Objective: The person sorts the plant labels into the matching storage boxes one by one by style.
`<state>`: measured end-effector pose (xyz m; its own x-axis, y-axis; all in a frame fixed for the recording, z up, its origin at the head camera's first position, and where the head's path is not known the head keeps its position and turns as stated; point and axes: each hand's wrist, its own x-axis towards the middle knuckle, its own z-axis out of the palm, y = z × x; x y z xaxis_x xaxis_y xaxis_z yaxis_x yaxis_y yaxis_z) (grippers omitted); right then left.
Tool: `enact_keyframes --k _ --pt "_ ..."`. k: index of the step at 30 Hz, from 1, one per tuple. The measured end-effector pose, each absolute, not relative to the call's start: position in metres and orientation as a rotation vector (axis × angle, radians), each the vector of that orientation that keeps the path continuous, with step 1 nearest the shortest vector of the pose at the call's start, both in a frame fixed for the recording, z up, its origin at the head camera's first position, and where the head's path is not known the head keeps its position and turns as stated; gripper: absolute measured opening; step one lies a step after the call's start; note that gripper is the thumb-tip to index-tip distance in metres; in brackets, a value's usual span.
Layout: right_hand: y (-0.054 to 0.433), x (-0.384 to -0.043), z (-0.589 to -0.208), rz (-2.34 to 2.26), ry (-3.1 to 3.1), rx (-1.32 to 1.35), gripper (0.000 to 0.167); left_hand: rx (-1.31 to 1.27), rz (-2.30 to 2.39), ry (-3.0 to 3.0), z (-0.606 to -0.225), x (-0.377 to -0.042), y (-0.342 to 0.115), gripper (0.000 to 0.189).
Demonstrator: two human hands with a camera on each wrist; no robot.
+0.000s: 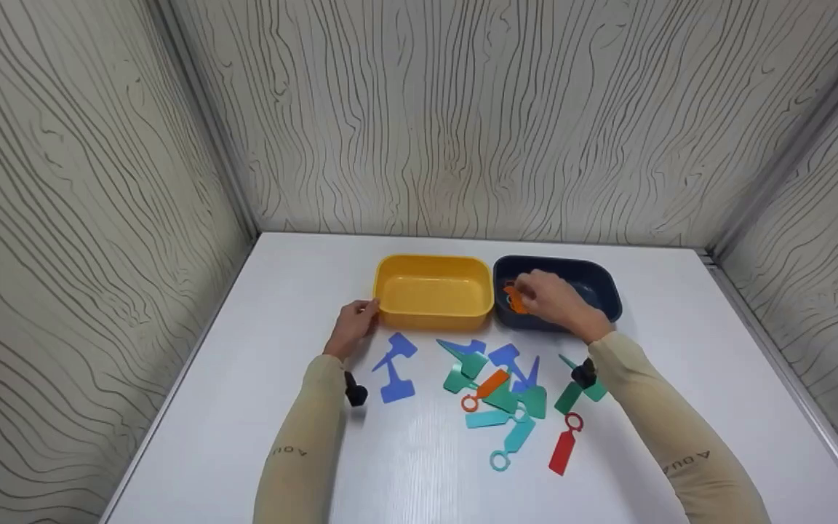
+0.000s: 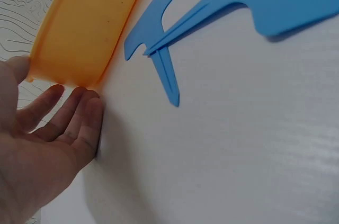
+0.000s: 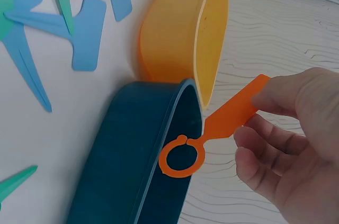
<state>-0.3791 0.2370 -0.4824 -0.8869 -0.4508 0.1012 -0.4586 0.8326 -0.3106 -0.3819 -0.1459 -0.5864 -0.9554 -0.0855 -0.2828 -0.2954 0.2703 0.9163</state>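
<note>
My right hand (image 1: 551, 297) pinches an orange plant tag (image 3: 233, 110) by its flat end, between thumb and fingers. The tag's ring hangs at the mouth of the dark blue bin (image 3: 122, 128). At the left end of the yellow bin (image 1: 433, 320), my left hand (image 1: 353, 325) touches the wall with loosely extended fingers, thumb near the rim (image 2: 20, 68). Blue T-shaped plant labels (image 2: 161, 38) lie beside that hand, one crossing another. Both bins stand side by side, and the yellow one has nothing inside.
In front of the bins lie several green labels (image 1: 533, 402), another orange ring tag (image 1: 492, 383), light-blue ring tags (image 1: 518, 435) and a red ring tag (image 1: 562, 453). More blue labels (image 1: 505, 355) mix among them. Patterned panels (image 1: 448, 124) enclose the white table (image 1: 244, 437).
</note>
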Motion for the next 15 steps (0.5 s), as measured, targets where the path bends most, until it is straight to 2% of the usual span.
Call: enact_keyframes --k 15 --pt "0.255 -0.399 -0.491 0.381 -3.026 0.594 0.021 -0.386 1.707 2.388 -0.588 -0.384 -0.146 0.052"
